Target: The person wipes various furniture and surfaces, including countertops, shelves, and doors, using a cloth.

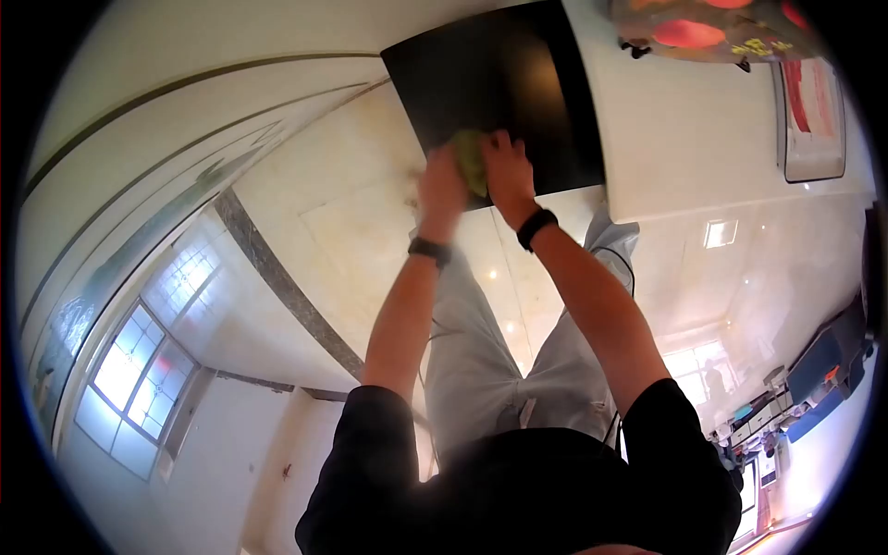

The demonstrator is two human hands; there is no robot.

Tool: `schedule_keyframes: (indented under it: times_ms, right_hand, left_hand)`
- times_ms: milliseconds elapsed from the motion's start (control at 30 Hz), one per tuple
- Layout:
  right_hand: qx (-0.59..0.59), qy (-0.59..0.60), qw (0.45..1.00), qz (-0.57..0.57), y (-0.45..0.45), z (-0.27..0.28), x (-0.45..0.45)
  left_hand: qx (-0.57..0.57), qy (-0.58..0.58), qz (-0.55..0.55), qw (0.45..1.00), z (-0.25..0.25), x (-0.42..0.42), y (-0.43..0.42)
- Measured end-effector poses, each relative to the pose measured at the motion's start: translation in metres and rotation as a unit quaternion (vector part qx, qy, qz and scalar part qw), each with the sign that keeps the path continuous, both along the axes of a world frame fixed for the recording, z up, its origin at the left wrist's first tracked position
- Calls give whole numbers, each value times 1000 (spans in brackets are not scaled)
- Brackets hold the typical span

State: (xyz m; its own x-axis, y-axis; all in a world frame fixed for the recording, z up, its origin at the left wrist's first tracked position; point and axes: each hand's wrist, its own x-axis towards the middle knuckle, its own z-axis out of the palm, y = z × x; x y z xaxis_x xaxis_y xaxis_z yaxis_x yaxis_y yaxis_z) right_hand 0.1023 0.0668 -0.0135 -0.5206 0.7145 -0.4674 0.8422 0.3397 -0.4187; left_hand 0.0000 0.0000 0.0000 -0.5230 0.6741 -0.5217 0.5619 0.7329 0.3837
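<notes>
A green cloth (470, 162) is bunched between my two hands at the near edge of a glossy black panel (490, 74). My left hand (442, 188) is smeared by motion, but it closes on the cloth's left side. On the other side, my right hand (510, 171) grips the cloth with curled fingers. Each wrist has a dark band around it. Part of the cloth is hidden under the fingers.
Pale tiled floor (370, 250) lies below my arms, with a dark stone strip (287, 277) across it. A patterned red-and-grey item (712, 32) and a framed picture (812, 120) are at upper right. A window (139, 379) is at left.
</notes>
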Motion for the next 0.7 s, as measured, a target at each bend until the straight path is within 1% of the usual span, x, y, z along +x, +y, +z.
schedule_keyframes:
  times_ms: [67, 100, 167, 200, 233, 267, 300, 367, 433, 467, 533, 567, 600, 633, 700]
  right_hand:
    - [-14, 28, 999, -15, -26, -9, 17]
    - [-21, 55, 998, -29, -26, 2, 53]
    - [-40, 74, 995, -61, -40, 4, 82]
    - [-55, 50, 994, -77, -48, 19, 106]
    - [-65, 48, 992, -92, -52, 21, 119]
    - [-86, 45, 992, -83, -65, 12, 136]
    - [-100, 38, 992, -73, -72, 6, 155]
    - [-112, 49, 987, -101, -67, 41, 180]
    - [-107, 77, 985, -113, -56, 79, 196]
    - [-96, 120, 979, -133, -49, 92, 203]
    - [-75, 210, 958, -178, -34, 111, 213]
    - [-60, 265, 939, -209, -19, 126, 214]
    - [-36, 275, 934, -224, -5, 132, 215]
    - [-11, 282, 929, -238, 9, 137, 216]
    - [44, 294, 924, -240, 36, 151, 208]
  left_hand:
    - [1, -9, -3, 1000, -7, 14, -26]
    - [14, -4, -10, 1000, 2, 48, -29]
    - [79, 17, -57, 995, -21, 75, -51]
    - [22, -21, -69, 997, -25, 101, -59]
    - [-31, -36, -81, 996, -31, 112, -61]
    - [-20, -105, -95, 990, -24, 115, -65]
    - [-41, -103, -115, 987, 7, 124, -52]
    - [-17, -124, -153, 980, 13, 137, -50]
    - [5, -152, -158, 976, 47, 142, -34]
    - [11, -163, -161, 973, 68, 143, -26]
    - [113, -171, -117, 972, 105, 145, -3]
    - [159, -177, -96, 967, 124, 147, 8]
    - [167, -182, -88, 965, 144, 151, 27]
    - [195, -168, -80, 963, 150, 156, 41]
    - [251, -146, -59, 955, 149, 171, 69]
